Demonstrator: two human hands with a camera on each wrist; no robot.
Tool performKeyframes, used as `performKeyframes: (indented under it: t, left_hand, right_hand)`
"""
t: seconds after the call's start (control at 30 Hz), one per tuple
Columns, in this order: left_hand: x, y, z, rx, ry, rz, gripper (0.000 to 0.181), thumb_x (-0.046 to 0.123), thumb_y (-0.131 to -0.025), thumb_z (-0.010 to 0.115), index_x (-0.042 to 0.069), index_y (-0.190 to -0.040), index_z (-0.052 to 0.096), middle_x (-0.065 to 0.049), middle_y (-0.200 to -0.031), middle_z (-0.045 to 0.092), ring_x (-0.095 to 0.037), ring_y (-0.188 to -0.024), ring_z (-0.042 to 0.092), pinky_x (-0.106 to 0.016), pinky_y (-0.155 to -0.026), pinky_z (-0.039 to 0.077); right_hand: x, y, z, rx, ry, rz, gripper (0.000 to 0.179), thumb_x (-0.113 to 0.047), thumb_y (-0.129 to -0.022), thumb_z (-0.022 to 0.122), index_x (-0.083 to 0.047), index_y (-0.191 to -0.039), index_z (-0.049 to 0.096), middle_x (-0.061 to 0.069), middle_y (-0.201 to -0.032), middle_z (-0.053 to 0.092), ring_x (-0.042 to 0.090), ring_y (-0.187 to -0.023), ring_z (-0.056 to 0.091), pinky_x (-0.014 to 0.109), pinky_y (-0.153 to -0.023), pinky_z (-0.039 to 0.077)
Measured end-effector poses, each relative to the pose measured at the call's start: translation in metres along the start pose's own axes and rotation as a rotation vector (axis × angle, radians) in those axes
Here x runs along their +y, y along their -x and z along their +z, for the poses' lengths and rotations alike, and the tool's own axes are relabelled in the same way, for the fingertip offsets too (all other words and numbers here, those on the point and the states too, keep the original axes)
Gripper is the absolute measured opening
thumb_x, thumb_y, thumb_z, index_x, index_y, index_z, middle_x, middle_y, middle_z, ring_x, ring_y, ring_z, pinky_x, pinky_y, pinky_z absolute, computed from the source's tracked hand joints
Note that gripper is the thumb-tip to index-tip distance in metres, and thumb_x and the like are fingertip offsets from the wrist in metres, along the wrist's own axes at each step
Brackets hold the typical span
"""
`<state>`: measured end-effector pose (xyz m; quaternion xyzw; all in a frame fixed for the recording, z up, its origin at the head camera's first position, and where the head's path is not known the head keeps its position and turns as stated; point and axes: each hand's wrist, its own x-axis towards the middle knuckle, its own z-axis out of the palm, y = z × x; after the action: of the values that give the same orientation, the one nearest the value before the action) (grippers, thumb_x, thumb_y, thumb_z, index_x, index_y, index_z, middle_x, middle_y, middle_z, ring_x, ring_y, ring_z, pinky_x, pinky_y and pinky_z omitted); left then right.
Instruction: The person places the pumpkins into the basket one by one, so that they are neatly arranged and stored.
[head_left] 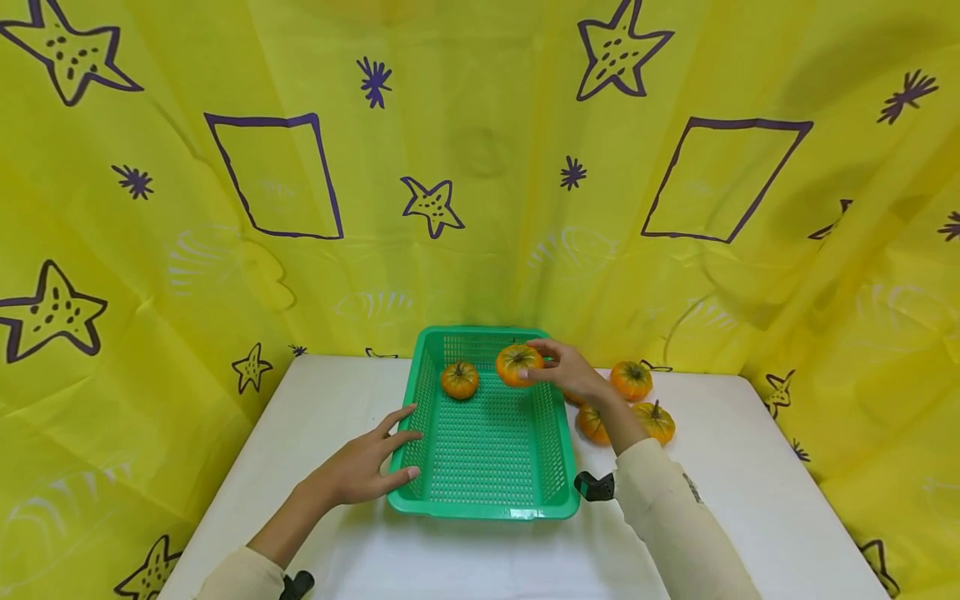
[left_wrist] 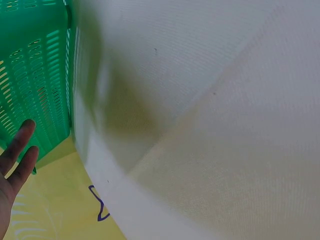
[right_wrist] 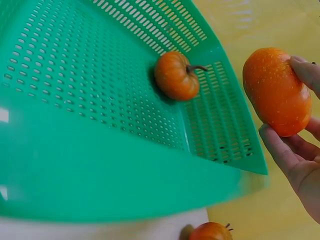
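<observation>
A green plastic basket (head_left: 483,504) with slotted sides stands on the white table. One small orange pumpkin (head_left: 460,380) lies inside it, toward the far left corner. Over the basket's far right part, my right hand (head_left: 562,367) holds a second pumpkin (head_left: 519,365) between thumb and fingers; the right wrist view shows this held pumpkin (right_wrist: 277,91) above the rim. My left hand (head_left: 367,462) rests with spread, fairly straight fingers at the basket's left rim. In the left wrist view, two of its fingers (left_wrist: 22,165) show against the slotted wall (left_wrist: 35,95).
Several more pumpkins (head_left: 631,381) sit on the table (head_left: 720,467) to the right of the basket, partly hidden by my right forearm. A yellow curtain (head_left: 495,275) with purple starfish drawings hangs behind the table and along both sides.
</observation>
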<state>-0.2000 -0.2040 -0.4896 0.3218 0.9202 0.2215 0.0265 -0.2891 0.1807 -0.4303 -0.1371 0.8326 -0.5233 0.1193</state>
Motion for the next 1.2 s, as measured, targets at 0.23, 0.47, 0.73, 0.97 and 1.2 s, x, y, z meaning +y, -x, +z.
performKeyframes:
  t: [0.23,0.47,0.73,0.97,1.2]
  left_hand:
    - [0.0,-0.001,0.0,0.006,0.002,0.005,0.059,0.056,-0.097,0.056,0.019,-0.143,0.055,-0.001,-0.166,0.023,-0.033,-0.123,0.063,-0.052,-0.092,0.054]
    - [0.0,0.0,0.0,0.011,-0.001,0.01,0.058,0.055,-0.097,0.056,0.019,-0.143,0.055,-0.002,-0.166,0.023,-0.032,-0.12,0.064,-0.052,-0.09,0.055]
    - [0.0,0.0,0.001,0.012,-0.007,0.011,0.058,0.056,-0.098,0.055,0.02,-0.143,0.055,-0.001,-0.166,0.023,-0.032,-0.12,0.064,-0.051,-0.09,0.055]
    - [0.0,0.0,0.001,0.013,-0.009,0.014,0.057,0.056,-0.098,0.055,0.02,-0.143,0.054,-0.001,-0.166,0.023,-0.031,-0.119,0.065,-0.05,-0.089,0.055]
    - [0.001,-0.001,0.0,0.016,-0.01,0.022,0.058,0.055,-0.098,0.055,0.018,-0.143,0.055,-0.002,-0.166,0.023,-0.032,-0.118,0.065,-0.051,-0.089,0.055]
  right_hand:
    - [0.004,-0.011,0.011,-0.041,-0.079,0.035,0.072,-0.022,-0.093,0.073,-0.005,-0.154,0.037,0.023,-0.151,0.042,0.043,-0.133,0.05,0.052,-0.108,0.045]
    - [0.005,-0.019,0.02,-0.056,-0.074,0.054,0.072,-0.021,-0.093,0.073,-0.003,-0.153,0.038,0.023,-0.149,0.043,0.037,-0.124,0.057,0.051,-0.106,0.045]
    - [0.012,-0.029,0.032,-0.051,-0.026,0.059,0.068,-0.018,-0.092,0.073,-0.001,-0.15,0.042,0.024,-0.147,0.044,0.037,-0.124,0.053,0.048,-0.099,0.05]
    - [0.012,-0.032,0.042,-0.04,0.01,0.102,0.069,-0.027,-0.089,0.077,-0.005,-0.148,0.047,0.023,-0.151,0.042,0.042,-0.137,0.043,0.053,-0.105,0.045]
    - [0.01,-0.036,0.053,-0.053,0.029,0.098,0.067,-0.026,-0.089,0.077,-0.003,-0.145,0.05,0.024,-0.148,0.044,0.042,-0.134,0.046,0.052,-0.103,0.047]
